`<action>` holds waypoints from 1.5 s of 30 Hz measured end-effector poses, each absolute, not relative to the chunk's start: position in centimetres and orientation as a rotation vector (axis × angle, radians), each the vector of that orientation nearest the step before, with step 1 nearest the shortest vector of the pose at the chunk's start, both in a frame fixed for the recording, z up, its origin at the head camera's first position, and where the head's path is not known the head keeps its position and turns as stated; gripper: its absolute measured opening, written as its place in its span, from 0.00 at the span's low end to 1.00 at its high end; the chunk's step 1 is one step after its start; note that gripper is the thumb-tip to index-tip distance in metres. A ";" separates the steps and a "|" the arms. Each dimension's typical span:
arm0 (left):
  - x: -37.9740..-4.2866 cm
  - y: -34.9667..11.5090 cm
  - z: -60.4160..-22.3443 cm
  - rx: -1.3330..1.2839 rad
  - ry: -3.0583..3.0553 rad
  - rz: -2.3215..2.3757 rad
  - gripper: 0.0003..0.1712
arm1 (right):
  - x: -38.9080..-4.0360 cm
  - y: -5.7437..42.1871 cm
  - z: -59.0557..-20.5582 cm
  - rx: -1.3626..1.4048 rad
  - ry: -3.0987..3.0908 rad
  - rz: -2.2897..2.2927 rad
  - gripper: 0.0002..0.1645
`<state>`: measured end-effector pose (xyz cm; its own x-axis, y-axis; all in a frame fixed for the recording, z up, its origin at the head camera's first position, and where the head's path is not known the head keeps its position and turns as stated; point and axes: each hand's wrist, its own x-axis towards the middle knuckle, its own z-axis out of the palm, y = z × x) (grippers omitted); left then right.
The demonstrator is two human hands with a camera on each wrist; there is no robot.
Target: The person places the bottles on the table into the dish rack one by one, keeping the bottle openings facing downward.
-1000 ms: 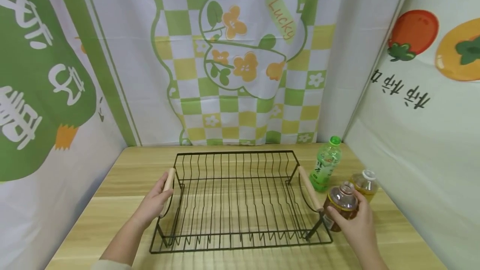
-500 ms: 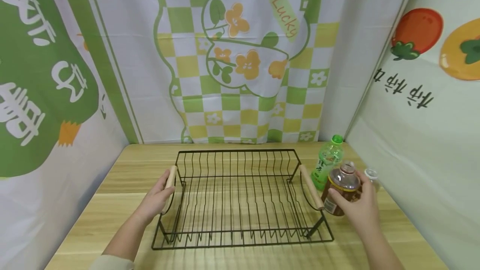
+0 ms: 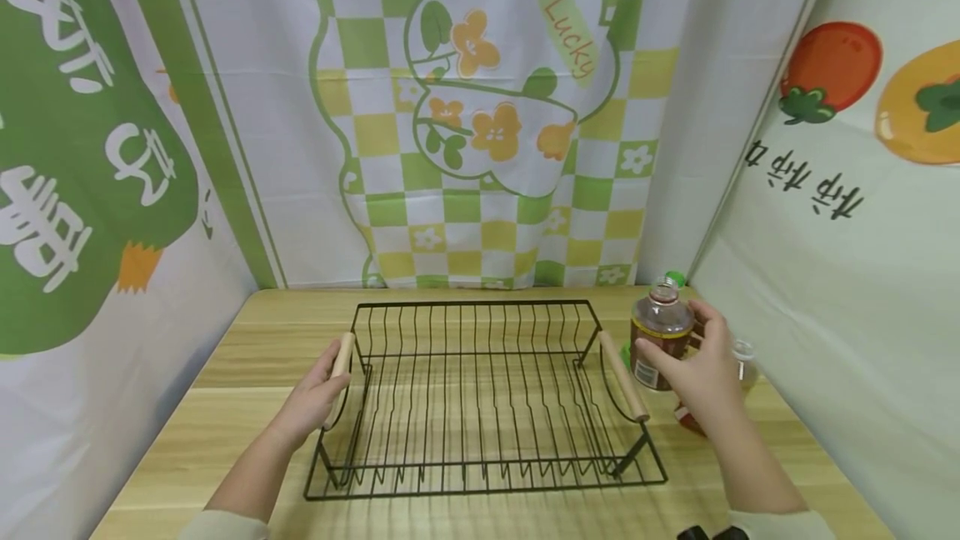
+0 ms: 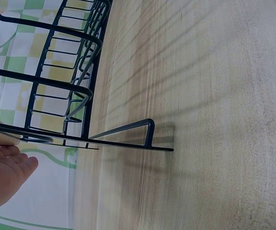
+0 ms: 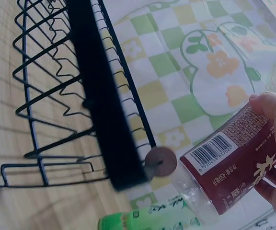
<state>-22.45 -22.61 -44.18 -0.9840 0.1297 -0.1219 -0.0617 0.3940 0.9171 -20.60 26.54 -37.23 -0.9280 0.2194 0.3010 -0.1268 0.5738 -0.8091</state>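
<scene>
In the head view, my left hand (image 3: 311, 398) grips the left wooden handle (image 3: 341, 365) of a black wire dish rack (image 3: 461, 465). The left wrist view shows its fingers (image 4: 8, 167) curled at that handle. My right hand (image 3: 701, 365) holds an uncapped plastic bottle (image 3: 662, 327) with a dark red label, beside the rack's right wooden handle (image 3: 624, 377). In the right wrist view, that bottle (image 5: 234, 163) is tilted, its barcode facing the camera. Behind it stands a green bottle (image 5: 152, 218), mostly hidden in the head view except its green cap (image 3: 675, 277).
Another clear-necked bottle (image 3: 742, 352) stands right of my right hand, partly hidden by it. A small red patch (image 3: 688, 419) shows under the wrist. Printed cloth (image 3: 487, 232) hangs behind the wooden table (image 3: 285, 315) and along both sides.
My right hand has carried the dark red-labelled bottle toward the back and slightly left, so that it covers most of the green bottle. The left hand stays at its handle.
</scene>
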 end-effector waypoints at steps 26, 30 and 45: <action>-22.5 -22.4 -43.5 0.064 2.546 1.561 0.47 | -23.4 20.6 -35.9 0.203 -2.560 1.138 0.53; -22.7 -21.9 -42.7 0.100 2.573 1.549 0.49 | -23.8 19.6 -36.4 0.257 -2.575 1.127 0.52; -23.0 -16.9 -39.6 0.291 2.592 1.580 0.48 | -23.9 15.5 -38.0 0.401 -2.666 0.963 0.51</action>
